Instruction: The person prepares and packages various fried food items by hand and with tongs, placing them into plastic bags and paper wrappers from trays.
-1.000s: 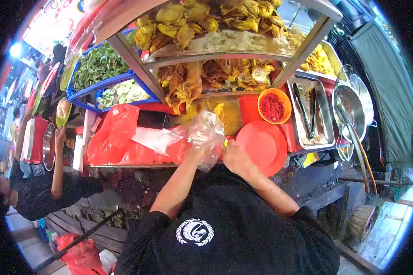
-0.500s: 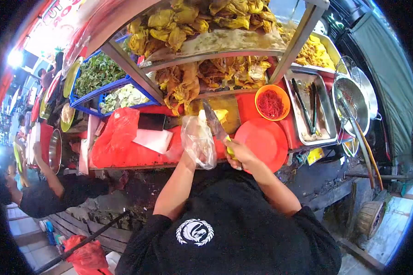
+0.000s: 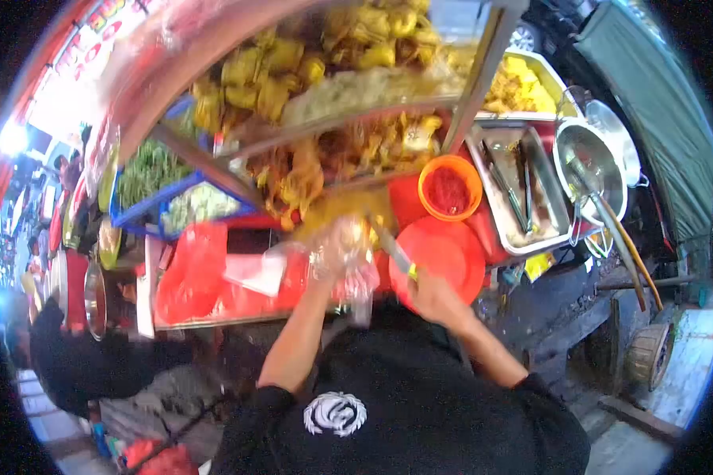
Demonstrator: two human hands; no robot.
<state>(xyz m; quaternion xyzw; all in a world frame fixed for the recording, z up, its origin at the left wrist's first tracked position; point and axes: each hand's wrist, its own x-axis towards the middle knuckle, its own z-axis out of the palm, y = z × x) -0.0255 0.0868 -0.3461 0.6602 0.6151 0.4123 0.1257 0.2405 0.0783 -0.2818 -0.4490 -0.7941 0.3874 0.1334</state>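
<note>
My left hand is at the near edge of a yellow-brown board, wrapped in a clear plastic bag. Motion smears its fingers. A pale yellow piece of food shows right at their tips; I cannot tell whether they grip it. Closed round a yellow handle, my right hand holds a knife. Its blade points up and left toward the food. Behind the knife hand lies a red plate, partly covered by it.
Yellow chicken pieces fill the framed shelves above. An orange bowl of red shreds stands beyond the plate. Rightward are a metal tray with tongs and a strainer. Leftward are blue baskets of greens and a red bag. A person's dark sleeve shows lower left.
The view has shifted and blurred. My right hand has drawn the knife back from the board, down and right. The bag around my left hand hangs lower, nearer my body.
</note>
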